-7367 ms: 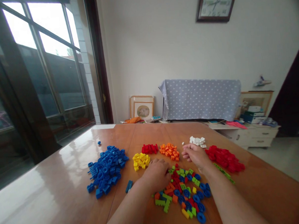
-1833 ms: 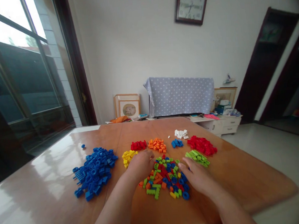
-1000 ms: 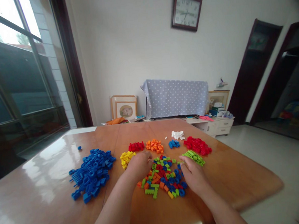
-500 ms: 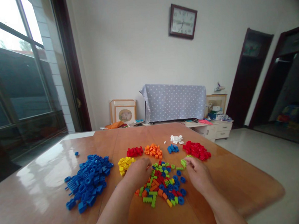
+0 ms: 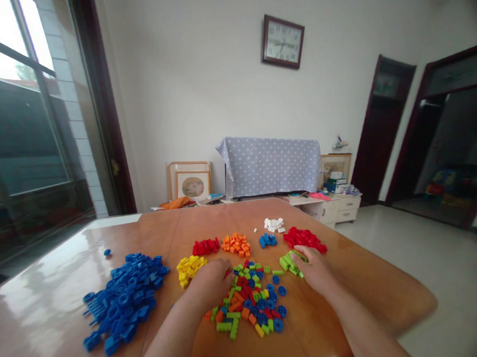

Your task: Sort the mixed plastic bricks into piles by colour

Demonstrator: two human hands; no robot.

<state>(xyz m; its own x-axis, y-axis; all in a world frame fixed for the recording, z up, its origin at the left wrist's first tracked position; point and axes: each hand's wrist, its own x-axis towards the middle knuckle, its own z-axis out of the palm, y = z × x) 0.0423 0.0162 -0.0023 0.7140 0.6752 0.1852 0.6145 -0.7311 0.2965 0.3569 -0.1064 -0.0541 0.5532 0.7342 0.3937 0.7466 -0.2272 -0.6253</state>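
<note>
A mixed heap of small toy building bricks lies in front of me, with green, red, orange, yellow and blue pieces. My left hand is at its upper left side, fingers curled together; what they hold, if anything, is hidden. To the right of the heap, my right hand rests at a small pile of light green bricks. Its fingers are apart over that pile, and green shows between them. Several blue wheel-like pieces sit along the heap's right edge.
Sorted piles ring the heap: blue pieces, yellow bricks, red bricks, orange bricks, a few blue bricks, white bricks and more red bricks. One blue piece lies alone on the wooden table.
The view has shifted a little, moving the table leftward in the picture. My right hand's fingers have spread over the light green pile, more of which now shows. My left hand stays beside the heap.
</note>
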